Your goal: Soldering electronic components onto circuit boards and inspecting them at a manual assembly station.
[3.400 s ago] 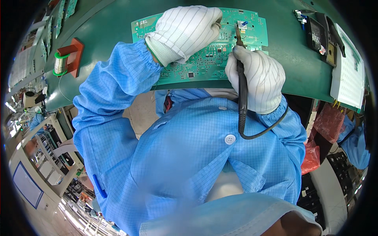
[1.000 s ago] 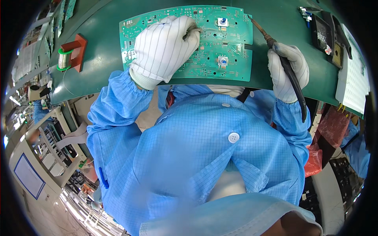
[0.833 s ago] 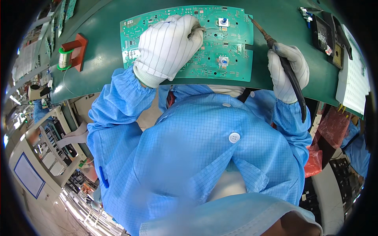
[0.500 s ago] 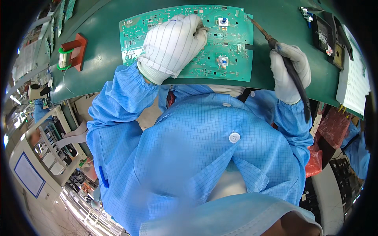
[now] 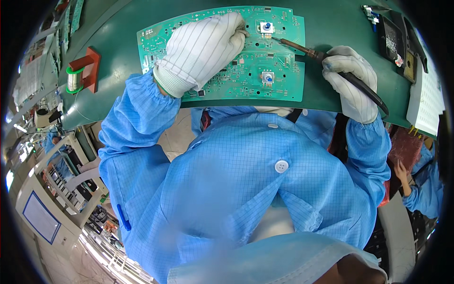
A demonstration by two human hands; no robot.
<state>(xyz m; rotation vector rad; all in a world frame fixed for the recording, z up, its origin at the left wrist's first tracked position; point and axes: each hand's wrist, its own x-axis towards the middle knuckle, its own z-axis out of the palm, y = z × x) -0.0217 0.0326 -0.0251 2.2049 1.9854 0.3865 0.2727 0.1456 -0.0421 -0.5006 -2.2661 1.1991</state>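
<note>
Circuit board [image 5: 250, 59], green and dotted with small components, lies flat on the dark green worktop [image 5: 116, 47], its near side running just inside the worktop's near edge. Two white rotary controls with blue shafts stand on its right half, a far one [image 5: 266, 28] and a near one [image 5: 267, 78].

The left hand [image 5: 203, 49], in a white striped glove, rests over the middle of the board. Its grip is closed, fingers curled in and thumb meeting forefinger; whether something thin is pinched there is too small to tell.

The right hand [image 5: 353, 94], gloved alike, is beyond the board's right side, above the worktop's near edge. Its grip is wrapped around the dark handle of a soldering iron [image 5: 302, 48], which points left over the board. The tip sits just beside the contacts of the far control; whether it touches them is unclear.

Toward the worktop's left edge, a solder spool [image 5: 74, 80] with green rims sits on a red-brown stand [image 5: 90, 64]. Toward the right edge is a black tray [image 5: 391, 38], with a white panel [image 5: 427, 94] by the near right corner.
</note>
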